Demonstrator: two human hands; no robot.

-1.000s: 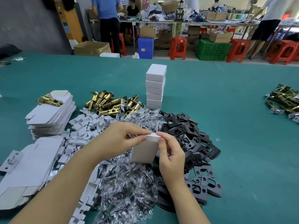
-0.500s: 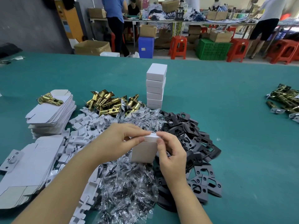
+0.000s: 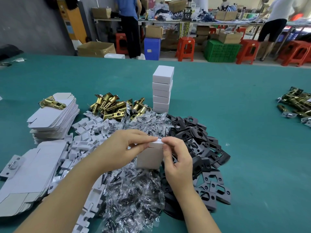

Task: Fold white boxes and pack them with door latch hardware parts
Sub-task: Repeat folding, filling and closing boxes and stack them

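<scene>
Green felt [image 3: 235, 98] covered the long table, and behind it people stood at other benches among red stools and cartons. From where I stood, going left to right, flat blanks [image 3: 53, 115] lay stacked at the far left with one brass latch [image 3: 52, 102] on top as a weight, more blanks [image 3: 28, 174] spread nearer the edge. Next came white inserts [image 3: 87, 132], a heap of latches [image 3: 114, 106], and clear screw bags [image 3: 131, 190] spilling toward the person.

Over the last second very little had shifted. The left hand [image 3: 124, 148] had stayed curled round the top of the box [image 3: 149, 157], thumb and forefinger pinching the lid flap, and the right hand [image 3: 176, 157] had kept its fingers pinched on the same flap from the other side. The box stood upright above the bags, between the two hands, in the same place as before (only the lid edge looked pressed a touch lower). I took that to mean the closing tuck was nearly home, so this box was all but finished.

Behind it rose the stack [image 3: 162, 88] of closed boxes, unchanged in height, which seemed the likely place for this one. Black plates [image 3: 202, 148] lay to the right, and a second latch pile [image 3: 296, 105] sat well apart at the far right.
</scene>
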